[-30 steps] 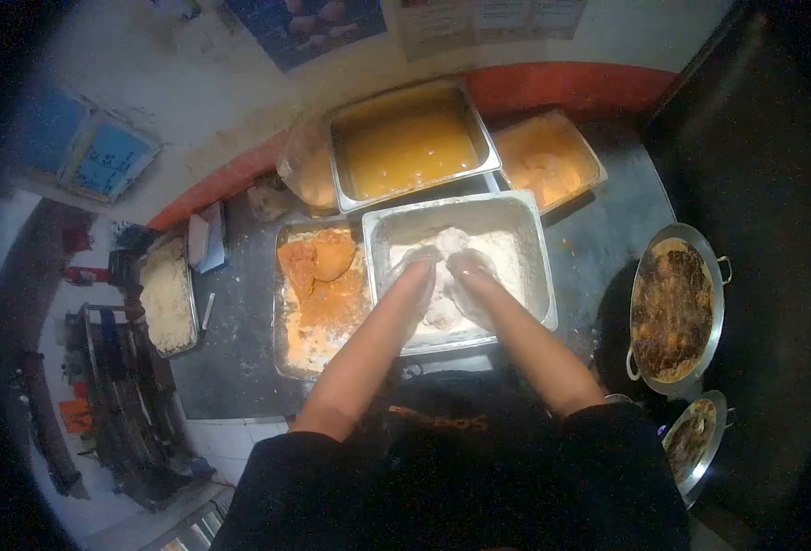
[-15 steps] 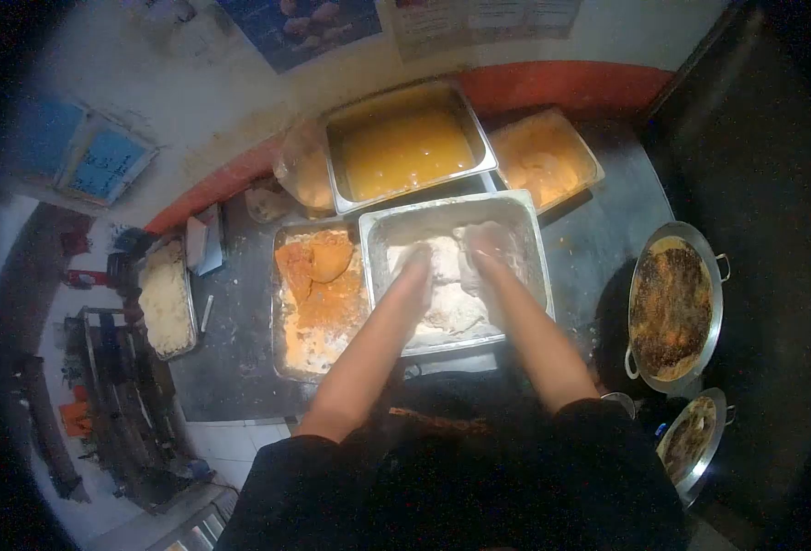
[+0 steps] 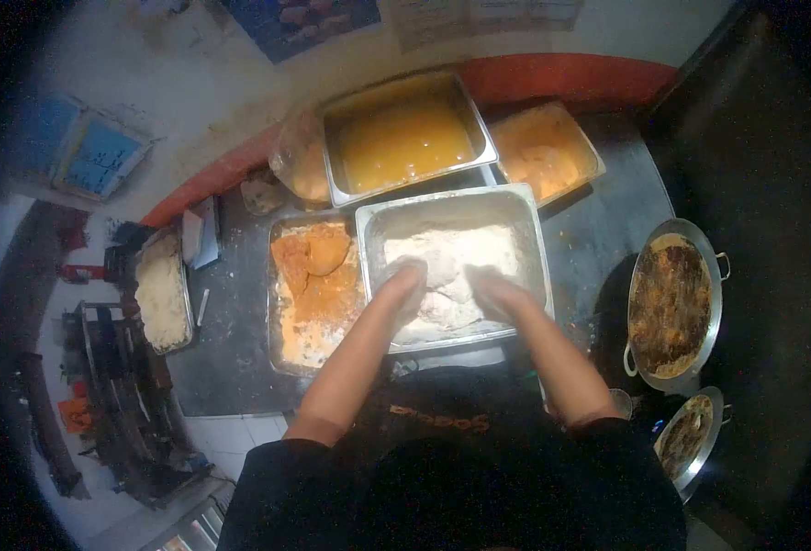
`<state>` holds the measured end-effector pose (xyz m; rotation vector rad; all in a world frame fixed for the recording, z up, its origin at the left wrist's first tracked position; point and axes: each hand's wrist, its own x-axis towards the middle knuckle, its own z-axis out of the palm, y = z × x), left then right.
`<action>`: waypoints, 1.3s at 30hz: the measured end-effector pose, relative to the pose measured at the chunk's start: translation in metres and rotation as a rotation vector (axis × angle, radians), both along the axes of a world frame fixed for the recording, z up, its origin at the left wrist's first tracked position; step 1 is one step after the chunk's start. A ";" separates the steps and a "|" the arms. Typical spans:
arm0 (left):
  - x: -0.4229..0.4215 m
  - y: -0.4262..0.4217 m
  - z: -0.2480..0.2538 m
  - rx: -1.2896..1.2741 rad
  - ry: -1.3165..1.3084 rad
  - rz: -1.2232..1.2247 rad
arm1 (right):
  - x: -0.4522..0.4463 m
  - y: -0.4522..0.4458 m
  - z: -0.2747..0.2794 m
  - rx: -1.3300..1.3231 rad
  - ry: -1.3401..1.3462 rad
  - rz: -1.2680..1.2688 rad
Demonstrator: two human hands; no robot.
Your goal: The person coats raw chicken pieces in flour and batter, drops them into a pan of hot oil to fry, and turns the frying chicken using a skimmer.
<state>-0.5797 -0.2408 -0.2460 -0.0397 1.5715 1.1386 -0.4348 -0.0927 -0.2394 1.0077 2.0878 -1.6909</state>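
Inside a deep metal pan (image 3: pixel 365 248) of white flour (image 3: pixel 451 241), both my hands work at the near half. My left hand (image 3: pixel 407 278) is by the left side of some lumpy flour-coated pieces (image 3: pixel 442 310), whose kind I cannot make out. Across from it, my right hand (image 3: pixel 495 289) is at their right side. Motion blur and flour smear the fingers of both hands, so their grip does not show. To the left, a shallower tray (image 3: pixel 273 344) holds flat orange-coated pieces (image 3: pixel 315 253) on orange-stained flour.
Behind the flour pan stands a metal pan of yellow liquid (image 3: pixel 405 138). A tub with orange contents (image 3: pixel 552 165) is at back right. Two round two-handled pans (image 3: pixel 670 303) of dark oil stand right of the table. A tray of pale crumbly stuff (image 3: pixel 162 294) lies far left.
Both hands have come nearer to me inside the pan, from the middle toward its front. More flour shows at the back, and the pieces between the hands have shifted.
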 end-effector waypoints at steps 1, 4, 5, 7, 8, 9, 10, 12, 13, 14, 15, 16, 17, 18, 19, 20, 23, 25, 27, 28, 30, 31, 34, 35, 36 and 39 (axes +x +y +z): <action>-0.002 0.001 0.001 -0.034 -0.010 -0.087 | -0.002 -0.006 0.000 0.003 0.003 -0.004; 0.006 0.000 -0.035 0.104 -0.042 0.066 | -0.012 -0.025 0.008 -0.228 0.024 -0.067; 0.007 0.009 -0.010 0.111 -0.032 0.058 | -0.017 -0.029 0.024 -0.373 0.084 -0.284; 0.019 0.018 0.044 0.134 -0.234 0.211 | -0.022 -0.029 0.029 -0.519 0.135 -0.503; 0.022 0.020 0.062 0.130 -0.243 0.213 | -0.025 -0.027 0.020 -0.437 0.207 -0.509; 0.023 0.023 0.079 0.175 -0.221 0.260 | -0.027 -0.025 0.014 -0.357 0.277 -0.513; 0.025 0.025 0.093 0.219 -0.197 0.306 | -0.025 -0.024 0.026 -0.362 0.265 -0.514; 0.019 0.024 0.070 0.403 -0.115 0.265 | -0.028 -0.015 0.068 -0.315 0.287 -0.402; 0.003 0.016 0.009 0.314 0.218 0.127 | -0.029 0.002 0.056 -0.217 0.237 -0.208; -0.006 0.012 -0.011 0.274 0.386 0.055 | -0.028 0.010 0.055 -0.215 0.242 -0.209; -0.014 0.008 -0.031 0.221 0.556 -0.011 | -0.027 0.015 0.055 -0.011 0.217 -0.212; -0.014 0.002 -0.033 0.192 0.345 0.093 | -0.026 0.020 0.053 0.191 0.188 -0.214; -0.014 -0.003 -0.036 0.161 0.133 0.196 | -0.030 0.027 0.041 0.168 0.084 -0.338; -0.013 0.000 -0.040 0.160 0.133 0.201 | -0.037 0.035 0.010 0.168 0.084 -0.333; -0.010 0.011 -0.044 0.188 0.155 0.315 | -0.045 0.043 -0.035 0.354 0.136 -0.210; -0.007 0.022 -0.046 0.215 0.176 0.428 | -0.050 0.046 -0.069 0.537 0.186 -0.086; 0.003 0.050 -0.016 0.190 0.195 0.536 | -0.094 -0.002 -0.106 0.351 0.343 -0.521; -0.002 0.058 -0.039 0.218 0.168 0.550 | -0.099 -0.004 -0.029 0.346 0.094 -0.132; -0.009 0.055 -0.042 0.248 0.133 0.523 | -0.083 -0.019 0.018 0.311 0.113 -0.188; -0.012 0.044 -0.026 0.337 -0.045 0.490 | -0.068 -0.018 0.036 0.129 0.219 -0.228; -0.006 0.025 0.011 0.409 -0.238 0.464 | -0.041 0.002 0.031 0.150 0.291 -0.135; 0.002 0.018 0.033 0.364 -0.203 0.443 | -0.028 0.015 0.022 0.353 0.260 0.002; 0.010 -0.004 -0.028 0.253 -0.007 0.296 | -0.014 0.028 0.037 0.463 -0.280 0.247; 0.018 -0.009 -0.055 0.200 0.010 0.253 | -0.010 0.025 0.030 0.462 -0.282 0.248; 0.022 -0.011 -0.067 0.148 0.029 0.209 | -0.003 0.019 0.015 0.535 -0.304 0.445; 0.031 0.011 0.037 0.113 -0.248 0.199 | 0.002 0.003 -0.025 0.187 -0.174 0.262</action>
